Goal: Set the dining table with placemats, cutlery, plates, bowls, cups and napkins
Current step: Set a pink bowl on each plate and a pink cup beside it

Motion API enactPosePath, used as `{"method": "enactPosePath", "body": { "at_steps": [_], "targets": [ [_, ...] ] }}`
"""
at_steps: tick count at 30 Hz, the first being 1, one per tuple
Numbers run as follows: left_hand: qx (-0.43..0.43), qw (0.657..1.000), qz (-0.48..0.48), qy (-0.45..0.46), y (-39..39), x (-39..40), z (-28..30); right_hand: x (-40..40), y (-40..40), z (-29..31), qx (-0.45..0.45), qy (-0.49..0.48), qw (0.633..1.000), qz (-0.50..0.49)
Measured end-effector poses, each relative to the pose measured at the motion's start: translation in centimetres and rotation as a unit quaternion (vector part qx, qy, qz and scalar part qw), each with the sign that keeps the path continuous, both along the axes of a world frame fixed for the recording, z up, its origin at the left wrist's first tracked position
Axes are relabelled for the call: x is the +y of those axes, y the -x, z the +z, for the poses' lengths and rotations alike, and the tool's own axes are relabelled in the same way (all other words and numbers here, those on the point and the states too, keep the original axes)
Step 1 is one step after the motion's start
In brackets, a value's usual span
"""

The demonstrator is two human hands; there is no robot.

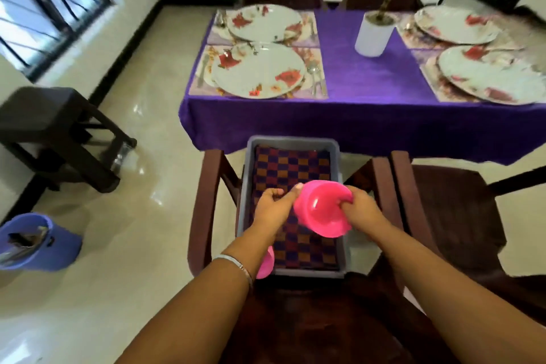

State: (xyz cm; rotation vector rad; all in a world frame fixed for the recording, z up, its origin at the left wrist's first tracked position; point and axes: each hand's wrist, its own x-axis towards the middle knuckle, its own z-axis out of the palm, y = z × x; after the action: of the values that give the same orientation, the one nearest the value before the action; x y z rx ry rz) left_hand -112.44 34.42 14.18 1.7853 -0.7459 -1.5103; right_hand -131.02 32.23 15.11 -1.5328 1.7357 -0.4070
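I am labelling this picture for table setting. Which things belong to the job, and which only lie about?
For the job:
pink bowls, held by both hands (left, right)
grey tray
checked cloth
plates
placemats
cutlery

Lying about:
potted plant
blue bin
dark stool

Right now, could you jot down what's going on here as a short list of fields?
Hands: right hand holds pink bowl; left hand touches its rim
Bin: grey bin on chair, checked cloth inside
Second bowl: pink, partly hidden under left arm
Table: purple cloth, four flowered plates on mats, none with a bowl
Centre: plant in white pot
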Motion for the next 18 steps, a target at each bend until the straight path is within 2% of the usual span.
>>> {"method": "enactPosePath", "body": {
  "at_steps": [3,6,12,15,18],
  "targets": [
    [0.139,0.989,-0.039,-0.026,-0.4,3.9,6.9,2.9,-0.9,7.4,-0.027,0.043,0.995,0.082],
    [0.246,0.969,-0.037,0.010,-1.3,8.6,12.4,6.8,-2.2,13.6,-0.020,0.085,0.987,0.134],
    [0.303,0.950,0.065,0.041,-4.2,16.8,19.2,13.8,-6.5,21.5,-0.036,0.183,0.977,0.107],
    [0.352,0.927,0.111,0.065,-7.0,19.6,20.8,16.1,-10.4,23.4,-0.021,0.296,0.947,0.124],
    [0.364,0.919,0.132,0.077,-10.4,20.8,21.9,16.9,-14.3,24.6,-0.012,0.372,0.919,0.131]
  ]
}}
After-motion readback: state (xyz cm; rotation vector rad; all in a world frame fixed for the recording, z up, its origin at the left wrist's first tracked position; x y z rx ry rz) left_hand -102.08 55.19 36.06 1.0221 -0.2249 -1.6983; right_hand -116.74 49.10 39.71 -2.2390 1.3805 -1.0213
